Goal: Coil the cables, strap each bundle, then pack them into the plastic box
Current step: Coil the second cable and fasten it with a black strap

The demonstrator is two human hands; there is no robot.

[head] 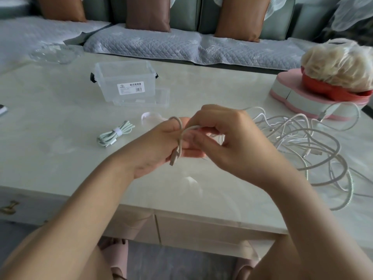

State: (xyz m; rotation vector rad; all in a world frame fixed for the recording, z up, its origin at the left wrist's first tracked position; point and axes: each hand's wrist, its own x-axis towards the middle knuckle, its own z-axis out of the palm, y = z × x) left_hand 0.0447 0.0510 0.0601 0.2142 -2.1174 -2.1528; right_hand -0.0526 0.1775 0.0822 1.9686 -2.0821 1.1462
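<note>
Head view, frame centre: left grip (155, 150) curled round pale cable (180, 138), connector end hanging; right grip (228, 136) pinching its loop. Upper left: plastic box (125, 81), open. Risk: trailing length may snag tangled cables (302, 142) at right, pulling the coil loose.

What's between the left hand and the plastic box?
Head view: a white loop, likely strap tape, lies just beyond the left hand, then a clear lid rests against the front of the plastic box.

Clear plastic box (125, 81), pale green strapped bundle (115, 134), pink heart-shaped box (298, 98).
</note>
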